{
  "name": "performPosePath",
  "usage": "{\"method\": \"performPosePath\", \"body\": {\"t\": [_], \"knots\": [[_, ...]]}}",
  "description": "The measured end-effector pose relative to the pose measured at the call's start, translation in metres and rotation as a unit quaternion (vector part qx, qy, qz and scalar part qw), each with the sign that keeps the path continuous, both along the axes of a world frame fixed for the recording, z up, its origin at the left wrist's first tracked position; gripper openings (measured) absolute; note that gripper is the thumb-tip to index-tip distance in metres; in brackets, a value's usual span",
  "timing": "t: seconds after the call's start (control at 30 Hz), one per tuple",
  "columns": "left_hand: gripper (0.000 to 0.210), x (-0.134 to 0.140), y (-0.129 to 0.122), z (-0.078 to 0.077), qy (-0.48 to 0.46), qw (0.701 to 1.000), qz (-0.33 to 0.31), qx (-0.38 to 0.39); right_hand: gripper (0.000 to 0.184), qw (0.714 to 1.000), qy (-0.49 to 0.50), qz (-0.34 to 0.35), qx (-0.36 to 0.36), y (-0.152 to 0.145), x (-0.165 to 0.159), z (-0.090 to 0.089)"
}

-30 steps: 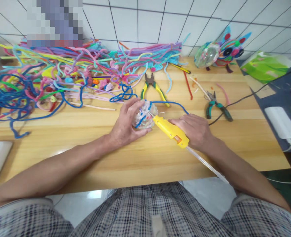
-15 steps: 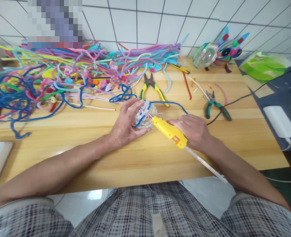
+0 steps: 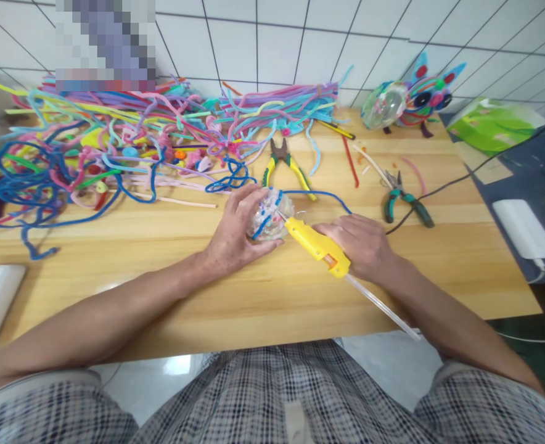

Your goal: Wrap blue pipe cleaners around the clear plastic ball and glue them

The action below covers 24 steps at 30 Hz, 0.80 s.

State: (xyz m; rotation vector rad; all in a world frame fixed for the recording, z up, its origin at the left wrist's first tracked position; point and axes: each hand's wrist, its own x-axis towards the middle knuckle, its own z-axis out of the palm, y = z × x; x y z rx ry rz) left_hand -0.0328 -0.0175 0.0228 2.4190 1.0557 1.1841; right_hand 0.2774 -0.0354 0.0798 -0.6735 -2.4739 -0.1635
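My left hand is curled around a clear plastic ball that has blue strips and small coloured dots on it. In my right hand is a yellow hot glue gun, its metal nozzle at the ball's surface. A clear glue stick juts from the gun's back end. From the top of the ball a blue pipe cleaner runs right toward my right hand. Behind the ball lie yellow-and-green pliers, jaws pointing away from me.
Tangled pipe cleaners spread over the table's left and back. Green-handled pliers and a black cord lie to the right. A colourful animal figure stands at the back right, near a green packet. A white adapter sits beyond the table's edge.
Both hands, the ball and the glue gun hold nearly the same places. The glue stick's rear end has shifted slightly up and left.
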Motion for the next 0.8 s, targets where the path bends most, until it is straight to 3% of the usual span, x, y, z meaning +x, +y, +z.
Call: {"method": "performPosePath", "body": {"t": [0.17, 0.4, 0.8], "knots": [[0.1, 0.0005, 0.0, -0.0001, 0.002, 1.0, 0.004, -0.001, 0.026, 1.0, -0.024, -0.002, -0.004, -0.0034, -0.0029, 0.0029], [0.099, 0.0013, -0.0004, -0.0013, -0.01, 1.0, 0.006, -0.016, 0.034, 1.0, -0.02, -0.022, 0.006, -0.0032, -0.0029, 0.002], [0.097, 0.0009, 0.0001, -0.0012, -0.004, 1.0, 0.007, 0.003, 0.026, 1.0, -0.013, -0.01, -0.01, -0.0028, -0.0017, -0.0007]]}}
